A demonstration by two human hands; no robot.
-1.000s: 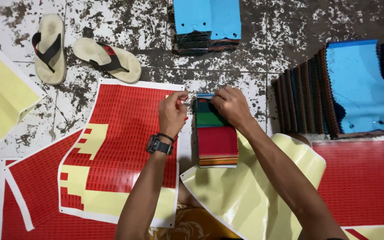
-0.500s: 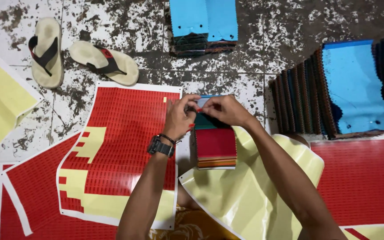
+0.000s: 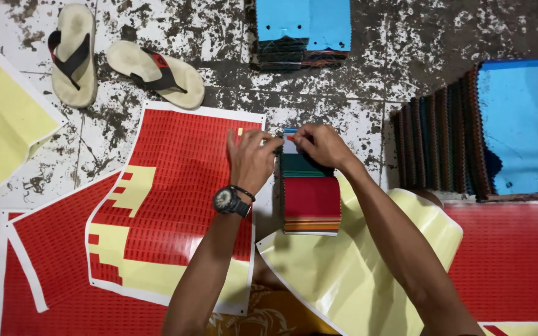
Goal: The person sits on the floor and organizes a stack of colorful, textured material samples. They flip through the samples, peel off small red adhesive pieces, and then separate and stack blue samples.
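A fanned stack of fabric swatches (image 3: 311, 198), green and red with striped edges, lies on the floor in front of me. My left hand (image 3: 251, 158), with a black wristwatch, and my right hand (image 3: 320, 144) meet at the stack's top end, fingertips pinching a small red sticker against the top swatch. To the left lies a red sticker sheet (image 3: 175, 205) with yellow backing showing where several stickers are peeled off.
Two beige flip-flops (image 3: 119, 62) lie at upper left. Blue-topped swatch piles sit at the top (image 3: 303, 31) and right (image 3: 499, 130). A glossy yellow backing sheet (image 3: 350, 274) curls under my right arm. More red sheets (image 3: 512, 261) and a yellow sheet (image 3: 1, 118) lie around.
My hands have come together at the top of the swatch stack and stayed there, with the fingers pressing closer to the top swatch.
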